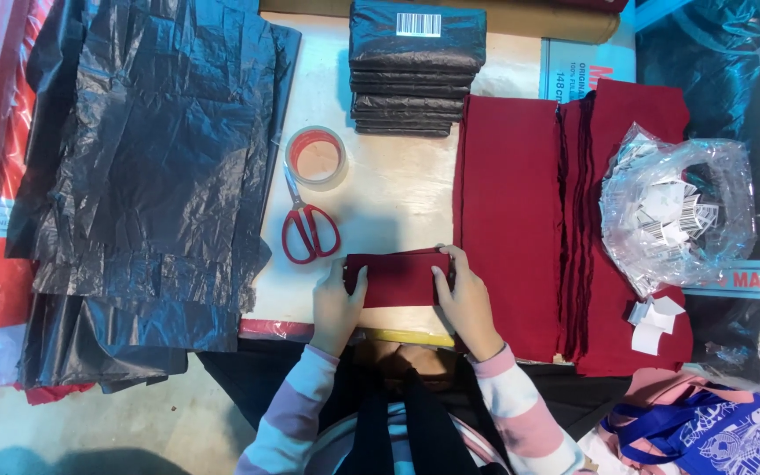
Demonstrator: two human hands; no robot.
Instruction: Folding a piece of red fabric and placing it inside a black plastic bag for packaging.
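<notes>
The person's two hands hold a small folded piece of dark red cloth (398,278) flat on the pale worktop (389,189), close to its near edge. The left hand (338,303) grips the cloth's left end, thumb on top and fingers curled around the edge. The right hand (463,295) grips the right end the same way, thumb pressed on the upper face. Both sleeves are striped in pink, white and pale purple.

Just left of the cloth lie red-handled scissors (308,227), blades pointing away from the person toward a roll of clear tape (316,157) that lies flat beyond them. Further left, a spread of crumpled black plastic bags (147,167) covers that side of the worktop and hangs over its near edge. At the far edge, straight ahead, sits a stack of flat black packets (415,70), the top one bearing a white barcode label.

Touching the right hand's side is a larger pile of dark red cloth (521,220), laid in overlapping sheets. On the right part of that pile rests a clear plastic bag of small white tags (675,211), with a few loose white tags (654,318) lying near its lower edge. A blue printed bag (723,435) sits at the lower right, below the worktop
</notes>
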